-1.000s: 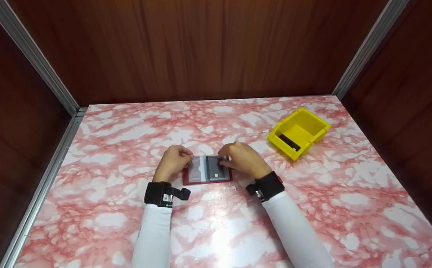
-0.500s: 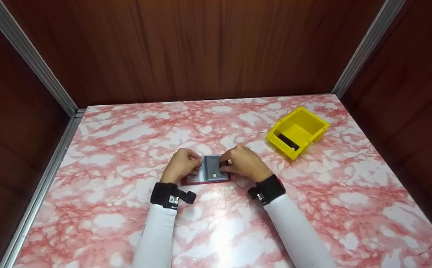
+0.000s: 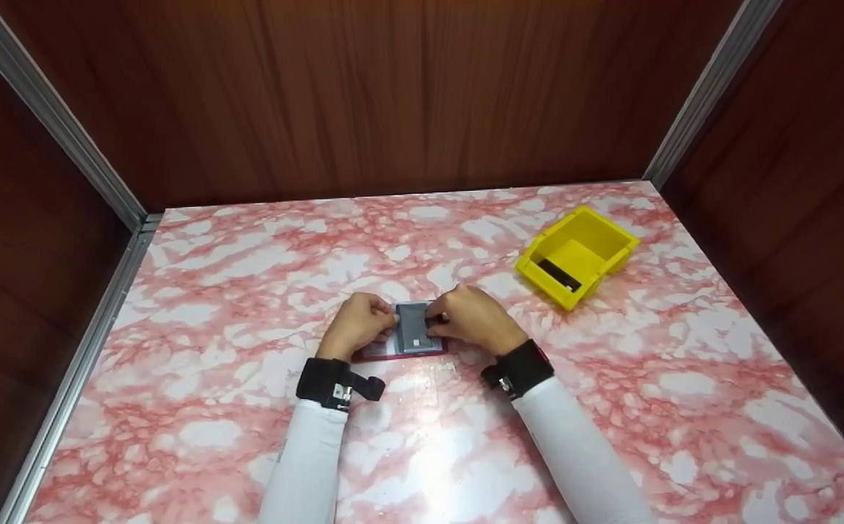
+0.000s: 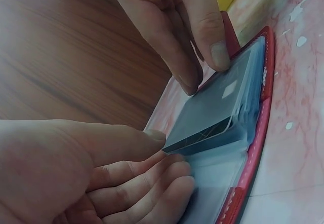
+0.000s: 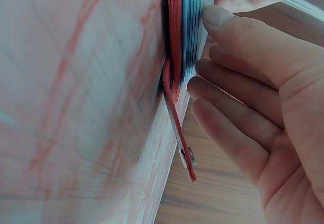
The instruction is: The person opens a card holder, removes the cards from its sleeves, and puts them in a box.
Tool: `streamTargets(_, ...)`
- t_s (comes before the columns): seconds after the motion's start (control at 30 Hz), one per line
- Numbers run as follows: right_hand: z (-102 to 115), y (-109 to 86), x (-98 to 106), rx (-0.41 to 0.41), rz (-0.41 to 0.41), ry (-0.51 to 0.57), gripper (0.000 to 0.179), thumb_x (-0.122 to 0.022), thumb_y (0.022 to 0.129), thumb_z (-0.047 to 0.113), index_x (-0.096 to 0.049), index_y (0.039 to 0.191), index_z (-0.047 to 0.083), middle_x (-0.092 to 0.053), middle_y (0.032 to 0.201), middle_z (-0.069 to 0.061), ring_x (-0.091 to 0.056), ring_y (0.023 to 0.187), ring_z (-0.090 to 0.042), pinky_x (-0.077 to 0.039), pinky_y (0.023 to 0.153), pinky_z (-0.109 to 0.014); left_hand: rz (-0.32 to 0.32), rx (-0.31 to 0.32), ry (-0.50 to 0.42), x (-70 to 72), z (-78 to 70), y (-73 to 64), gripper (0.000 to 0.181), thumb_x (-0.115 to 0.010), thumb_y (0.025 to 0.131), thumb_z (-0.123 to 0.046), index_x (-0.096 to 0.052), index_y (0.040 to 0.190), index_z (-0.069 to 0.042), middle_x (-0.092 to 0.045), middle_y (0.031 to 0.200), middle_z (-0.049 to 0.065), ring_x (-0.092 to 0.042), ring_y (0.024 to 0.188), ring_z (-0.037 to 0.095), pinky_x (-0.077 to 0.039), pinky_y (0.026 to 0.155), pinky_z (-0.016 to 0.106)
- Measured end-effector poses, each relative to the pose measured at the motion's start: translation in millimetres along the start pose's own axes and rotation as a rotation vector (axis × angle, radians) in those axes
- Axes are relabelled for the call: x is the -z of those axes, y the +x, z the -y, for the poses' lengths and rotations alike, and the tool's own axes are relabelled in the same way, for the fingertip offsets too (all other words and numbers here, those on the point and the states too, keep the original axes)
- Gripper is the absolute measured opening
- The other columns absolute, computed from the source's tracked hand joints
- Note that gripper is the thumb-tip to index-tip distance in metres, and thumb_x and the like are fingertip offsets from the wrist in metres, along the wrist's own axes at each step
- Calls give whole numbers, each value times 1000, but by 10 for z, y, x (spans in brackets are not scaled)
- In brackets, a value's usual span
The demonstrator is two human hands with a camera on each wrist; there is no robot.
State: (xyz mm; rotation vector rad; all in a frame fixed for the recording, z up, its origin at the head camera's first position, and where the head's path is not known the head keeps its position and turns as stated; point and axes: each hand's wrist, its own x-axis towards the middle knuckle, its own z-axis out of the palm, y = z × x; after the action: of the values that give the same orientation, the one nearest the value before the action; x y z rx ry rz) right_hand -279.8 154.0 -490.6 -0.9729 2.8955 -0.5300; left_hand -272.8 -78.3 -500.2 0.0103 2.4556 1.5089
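A red card holder (image 3: 401,356) lies open on the table, its clear sleeves (image 4: 215,165) fanned at the fold. A dark bank card (image 3: 412,329) with a pale chip shows through a right-hand sleeve. In the left wrist view, a dark strip of the card (image 4: 205,134) with thin gold lines stands out along the sleeve's left side. My left hand (image 3: 356,324) pinches that side between thumb and fingertips. My right hand (image 3: 474,318) comes from the right, its thumb (image 4: 219,57) resting on the sleeve over the card and its fingertips at the far edge.
A yellow bin (image 3: 596,236) stands at the back right of the marbled table (image 3: 247,247), with a black strip (image 3: 559,275) at its low front. A red closure tab (image 5: 178,125) with a metal snap sticks out from the holder. Wood-grain panels (image 3: 393,94) enclose the table.
My left hand has moved right, from the left sleeve's outer edge to the card's left side. My right hand stays over the card, which sits slightly further left in view.
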Motion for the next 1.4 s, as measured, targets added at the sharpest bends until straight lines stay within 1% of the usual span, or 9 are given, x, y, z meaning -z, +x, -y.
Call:
streamTargets(0.2, 4, -4, 2, -8, 3, 6, 25, -87, 94, 26, -86, 117, 16, -85, 109, -3, -73, 87, -13, -69, 91, -38, 2, 7, 16, -10, 11, 16, 13, -75, 100, -10, -74, 107, 1, -76, 89, 7, -71, 72, 13, -60, 67, 22)
streamTargets(0.43, -13, 0, -8, 1, -7, -1, 20, -87, 94, 26, -87, 112, 15, -85, 104, -3, -69, 82, -12, -68, 83, -37, -14, 0, 44, -18, 15, 15, 14, -77, 98, -11, -76, 107, -1, -79, 91, 7, -71, 71, 12, -58, 64, 21)
streamTargets(0.57, -4, 7, -18, 14, -15, -5, 17, -87, 94, 24, -87, 109, 16, -85, 100, -1, -68, 81, -11, -67, 81, -37, -26, -3, 69, -14, 21, -3, 15, -78, 97, -13, -77, 107, -2, -79, 92, 7, -70, 72, 12, -55, 63, 20)
streamTargets(0.73, 37, 25, -56, 62, -16, -9, 18, -87, 94, 24, -85, 108, 14, -85, 104, -2, -75, 89, -15, -67, 83, -39, -48, 13, 101, 8, 50, -37, 16, -80, 96, -15, -77, 107, -3, -78, 92, 7, -68, 72, 13, -52, 62, 21)
streamTargets(0.8, 47, 24, -69, 70, -11, -14, 20, -88, 93, 24, -85, 110, 14, -85, 107, -4, -77, 91, -17, -68, 84, -40, -48, 15, 96, 8, 63, -43, 16, -80, 96, -14, -77, 107, -2, -78, 92, 7, -68, 72, 13, -52, 63, 21)
streamTargets(0.93, 48, 17, -62, 55, -10, -18, 19, -87, 93, 24, -86, 110, 14, -85, 106, -5, -77, 91, -17, -68, 84, -40, -41, 17, 85, 3, 61, -39, 16, -80, 96, -13, -77, 107, -2, -78, 91, 6, -68, 72, 13, -53, 63, 21)
streamTargets(1.17, 42, 13, -27, 30, -15, -18, 19, -87, 94, 25, -87, 110, 14, -86, 105, -5, -77, 89, -15, -68, 84, -39, -30, 11, 85, 13, 25, -27, 16, -80, 97, -14, -77, 108, -2, -81, 96, 9, -69, 73, 13, -53, 63, 21)
streamTargets(1.27, 37, 6, -19, 21, -19, -20, 20, -87, 94, 25, -87, 111, 14, -86, 105, -5, -77, 89, -15, -69, 85, -38, -29, 8, 82, 10, 17, -28, 16, -80, 96, -14, -77, 107, -2, -81, 96, 10, -69, 73, 13, -53, 63, 21)
streamTargets(1.4, 28, -6, -21, 20, -27, -7, 17, -87, 94, 24, -87, 108, 15, -86, 102, -4, -76, 86, -13, -68, 83, -38, -32, 10, 75, -9, 11, -26, 16, -81, 95, -13, -78, 107, -3, -80, 95, 10, -70, 73, 13, -55, 64, 22)
